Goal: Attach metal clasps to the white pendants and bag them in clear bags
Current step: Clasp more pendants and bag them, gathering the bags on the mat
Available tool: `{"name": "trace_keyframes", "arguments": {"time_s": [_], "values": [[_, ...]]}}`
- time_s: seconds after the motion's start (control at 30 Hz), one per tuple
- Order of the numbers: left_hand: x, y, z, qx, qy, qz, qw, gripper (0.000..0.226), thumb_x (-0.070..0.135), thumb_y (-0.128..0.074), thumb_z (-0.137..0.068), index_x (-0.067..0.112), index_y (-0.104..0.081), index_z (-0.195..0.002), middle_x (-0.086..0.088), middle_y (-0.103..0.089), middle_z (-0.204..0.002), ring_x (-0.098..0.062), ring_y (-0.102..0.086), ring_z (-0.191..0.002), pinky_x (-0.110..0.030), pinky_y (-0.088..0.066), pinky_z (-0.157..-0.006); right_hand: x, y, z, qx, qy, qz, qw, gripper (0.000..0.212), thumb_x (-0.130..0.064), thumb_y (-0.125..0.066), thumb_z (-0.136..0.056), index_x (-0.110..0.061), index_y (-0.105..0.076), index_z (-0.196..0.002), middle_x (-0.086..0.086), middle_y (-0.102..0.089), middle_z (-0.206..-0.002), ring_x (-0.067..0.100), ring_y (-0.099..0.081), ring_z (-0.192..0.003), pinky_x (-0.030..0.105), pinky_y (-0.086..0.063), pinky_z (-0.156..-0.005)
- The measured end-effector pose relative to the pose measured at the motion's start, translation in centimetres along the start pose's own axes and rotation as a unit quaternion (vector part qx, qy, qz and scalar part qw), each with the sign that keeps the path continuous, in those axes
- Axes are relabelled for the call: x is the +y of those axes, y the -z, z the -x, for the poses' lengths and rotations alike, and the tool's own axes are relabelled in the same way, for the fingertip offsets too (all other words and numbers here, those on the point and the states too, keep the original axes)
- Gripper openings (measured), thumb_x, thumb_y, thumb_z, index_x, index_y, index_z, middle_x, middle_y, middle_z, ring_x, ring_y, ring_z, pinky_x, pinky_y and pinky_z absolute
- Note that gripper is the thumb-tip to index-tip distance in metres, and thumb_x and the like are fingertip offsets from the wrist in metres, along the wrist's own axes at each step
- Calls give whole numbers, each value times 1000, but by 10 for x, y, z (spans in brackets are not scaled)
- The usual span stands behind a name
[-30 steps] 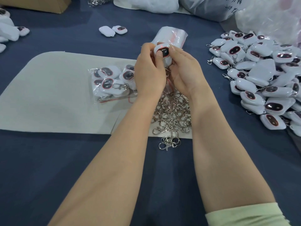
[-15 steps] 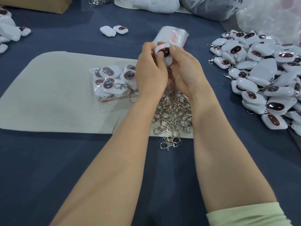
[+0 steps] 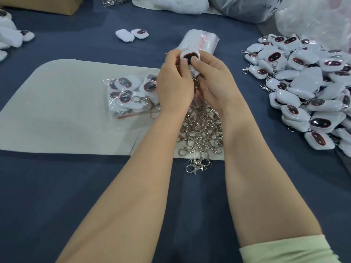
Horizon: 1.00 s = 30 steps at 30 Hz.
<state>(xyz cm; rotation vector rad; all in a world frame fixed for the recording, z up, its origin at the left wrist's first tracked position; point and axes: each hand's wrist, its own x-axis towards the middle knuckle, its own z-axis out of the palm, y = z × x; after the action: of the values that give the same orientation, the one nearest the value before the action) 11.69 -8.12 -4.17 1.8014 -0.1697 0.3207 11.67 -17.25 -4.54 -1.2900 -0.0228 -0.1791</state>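
A white pendant (image 3: 190,54) with a dark red-rimmed oval face is held upright above the table's middle. My left hand (image 3: 175,82) pinches its left side and my right hand (image 3: 212,80) pinches its right side, both thumbs on its face. What hangs below the pendant between my palms is mostly hidden. A heap of metal clasps (image 3: 201,130) lies under my wrists. A clear bag of finished pendants (image 3: 131,93) lies to the left of my left hand. Behind my hands sits a stack of clear bags (image 3: 201,39).
A big pile of white pendants (image 3: 303,88) fills the right side of the blue table. Two loose pendants (image 3: 133,34) lie at the back, more pendants (image 3: 11,33) at far left. A pale mat (image 3: 62,107) covers the middle left. A cardboard box (image 3: 47,4) stands at back left.
Both hands stay closed round the pendant at the same spot. Only the fingers shift slightly on it; the pendant sits a little more upright.
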Motion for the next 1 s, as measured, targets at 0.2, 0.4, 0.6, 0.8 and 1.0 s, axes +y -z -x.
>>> {"name": "trace_keyframes", "arguments": {"time_s": [0.2,0.4,0.6,0.8,1.0], "values": [[0,0,0,3,3,-5,1000,27,11,-37,-100,12,-59,-116,0,-65,-110,-17,-57,-99,-20,-39,-80,1,-2,0,4,-18,3,1000,20,-2,-49,-98,2,-57,-115,16,-65,-100,23,-64,-90,33,-53,-84],[1,1,1,2,11,-10,1000,31,7,-36,-98,12,-60,-117,-1,-66,-106,-21,-59,-96,-22,-39,-77,3,-3,-4,57,5,69,996,15,1,-54,-93,0,-59,-108,15,-65,-94,23,-63,-87,36,-52,-80],[0,0,0,0,11,-17,1000,30,10,-39,-98,13,-58,-119,-4,-67,-111,-21,-59,-100,-24,-40,-82,2,-4,-3,27,-12,34,999,18,-3,-48,-98,3,-58,-112,17,-65,-96,24,-64,-87,34,-52,-82],[-2,-1,0,1,5,-11,1000,26,9,-41,-97,11,-58,-117,-3,-66,-109,-22,-59,-99,-28,-43,-84,1,-2,-2,20,-8,30,999,19,-3,-42,-101,-1,-60,-105,19,-64,-99,26,-62,-91,36,-50,-85],[0,-1,0,8,14,-2,1000,30,8,-38,-97,11,-60,-118,-3,-66,-112,-20,-58,-102,-21,-39,-82,3,-4,-3,18,-12,22,1000,20,-5,-46,-100,3,-57,-114,19,-64,-100,26,-62,-93,36,-51,-85]]}}
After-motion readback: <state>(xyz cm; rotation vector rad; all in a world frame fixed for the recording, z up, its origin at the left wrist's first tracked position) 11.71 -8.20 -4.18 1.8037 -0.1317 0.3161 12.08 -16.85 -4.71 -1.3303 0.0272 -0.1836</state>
